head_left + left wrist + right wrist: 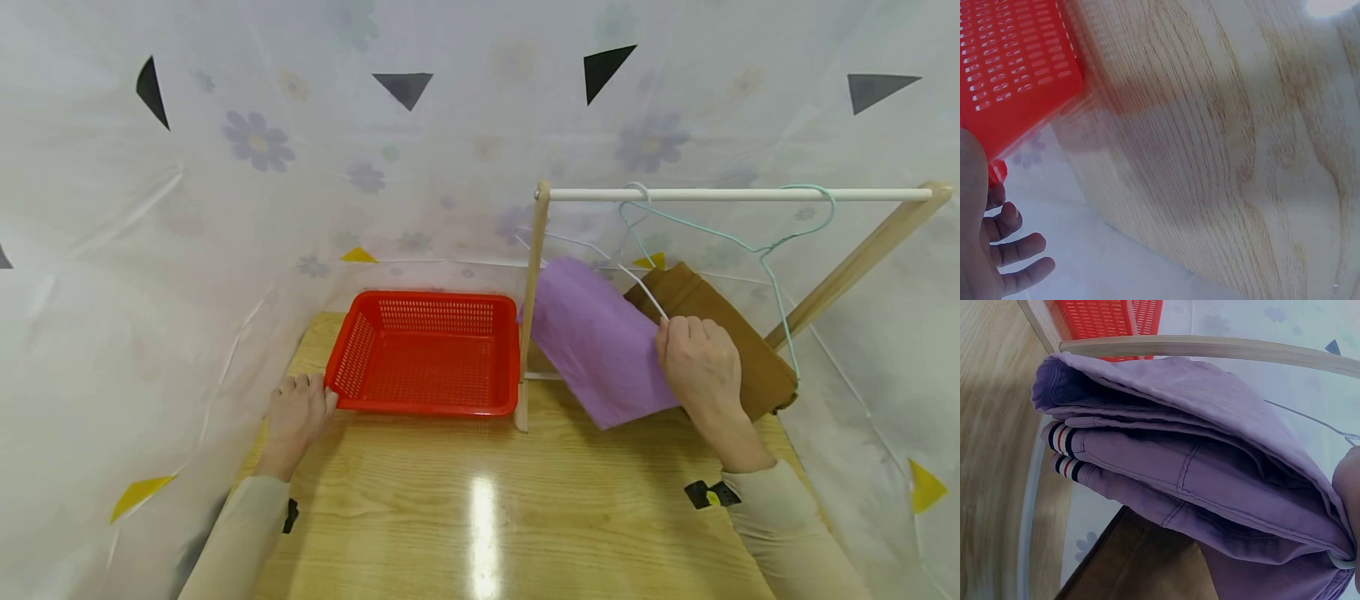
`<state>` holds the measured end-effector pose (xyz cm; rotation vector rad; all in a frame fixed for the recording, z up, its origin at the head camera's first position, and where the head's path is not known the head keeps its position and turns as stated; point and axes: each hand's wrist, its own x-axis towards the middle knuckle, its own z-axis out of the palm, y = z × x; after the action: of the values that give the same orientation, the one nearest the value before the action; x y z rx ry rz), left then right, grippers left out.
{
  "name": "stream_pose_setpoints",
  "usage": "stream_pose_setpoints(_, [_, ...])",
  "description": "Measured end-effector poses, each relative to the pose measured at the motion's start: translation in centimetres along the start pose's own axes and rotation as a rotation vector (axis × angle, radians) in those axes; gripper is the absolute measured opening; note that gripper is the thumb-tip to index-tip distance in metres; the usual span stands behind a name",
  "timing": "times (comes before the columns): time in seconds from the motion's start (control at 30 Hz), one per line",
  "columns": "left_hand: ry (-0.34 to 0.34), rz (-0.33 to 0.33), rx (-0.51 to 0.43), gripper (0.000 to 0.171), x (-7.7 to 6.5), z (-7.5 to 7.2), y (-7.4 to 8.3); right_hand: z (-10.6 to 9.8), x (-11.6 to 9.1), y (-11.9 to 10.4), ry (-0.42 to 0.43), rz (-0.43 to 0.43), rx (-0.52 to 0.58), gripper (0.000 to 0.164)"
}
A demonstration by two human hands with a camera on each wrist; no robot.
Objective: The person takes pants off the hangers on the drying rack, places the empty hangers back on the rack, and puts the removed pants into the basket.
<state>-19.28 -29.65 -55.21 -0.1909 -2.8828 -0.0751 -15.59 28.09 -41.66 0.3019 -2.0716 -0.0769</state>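
My left hand (294,417) holds the near left corner of a red plastic basket (431,411). In the left wrist view its thumb is hidden, and the other fingers (1019,250) bend loosely below the rim. On the right, a folded purple garment (592,342) hangs on a white wire hanger (643,292) hooked over the rack's rail. My right hand (701,362) grips the hanger's right end together with the cloth. Small striped tabs (1063,439) show on the garment. Behind that hand, a brown garment (757,375) hangs on a mint-green hanger (776,283).
A rack with a white rail (720,195) and wooden posts (534,275) stands just right of the basket. The wooden table (405,508) has a bright reflection near its front. White flowered sheeting (465,142) encloses the back and sides.
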Motion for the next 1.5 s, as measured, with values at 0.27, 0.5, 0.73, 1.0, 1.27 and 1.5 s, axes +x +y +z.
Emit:
stream_pose_setpoints(0.27, [0.007,-0.006,0.011,0.030,0.0,-0.2,0.2,-1.0,0.8,0.3,0.041,0.005,-0.006,0.040])
stream_pose_setpoints(0.5, [0.017,-0.006,0.019,0.029,0.0,-0.3,0.3,-2.0,1.1,0.7,0.048,0.008,-0.021,0.042])
stream_pose_setpoints(0.73, [0.029,-0.011,0.013,0.030,-0.1,-0.2,0.3,-2.8,1.2,1.0,0.049,0.008,-0.032,0.043])
stream_pose_setpoints(1.0, [0.024,-0.015,-0.005,0.031,0.0,-0.2,0.3,-3.8,1.1,1.1,0.060,0.026,-0.033,0.043])
stream_pose_setpoints(1.27, [0.021,-0.012,0.000,0.032,-0.1,-0.3,0.4,-5.0,0.7,1.3,0.068,0.030,-0.004,0.042])
stream_pose_setpoints(1.5, [0.012,-0.011,0.006,0.031,-0.1,-0.3,0.3,-6.1,0.0,1.3,0.075,0.038,-0.015,0.044])
